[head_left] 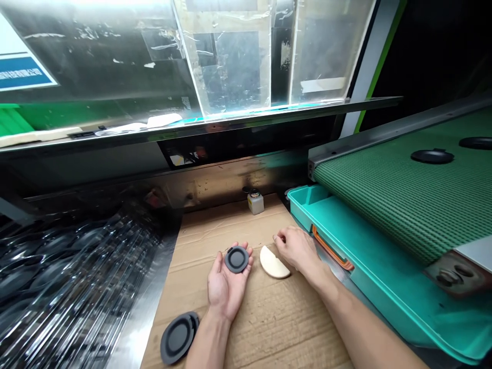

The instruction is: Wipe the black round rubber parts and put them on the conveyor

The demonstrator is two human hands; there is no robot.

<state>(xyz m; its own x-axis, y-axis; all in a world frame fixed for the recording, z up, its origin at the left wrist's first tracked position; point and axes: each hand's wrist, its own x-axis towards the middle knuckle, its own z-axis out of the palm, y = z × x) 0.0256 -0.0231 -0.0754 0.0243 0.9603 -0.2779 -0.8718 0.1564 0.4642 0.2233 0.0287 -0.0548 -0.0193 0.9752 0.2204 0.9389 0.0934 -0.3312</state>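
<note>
My left hand [226,284] is palm up on the near side of the cardboard [269,323], with a dark grey round lid-like piece [237,260] with a small tab lying across its fingers. My right hand [298,247] hovers over the cardboard with its fingers curled in; what they hold, if anything, is hidden. Between the hands lies a cream half-round pad [273,264] with a small notch in its straight edge. Beside my left forearm, more dark grey round pieces [177,338] rest overlapping on the cardboard.
Stacked clear trays with dark round pieces [69,271] fill the left side. A small whitish bottle [255,202] stands at the back. On the right, a green conveyor belt [384,189] carries black round pieces [432,156] above a teal bin [307,197] with an orange handle [332,251].
</note>
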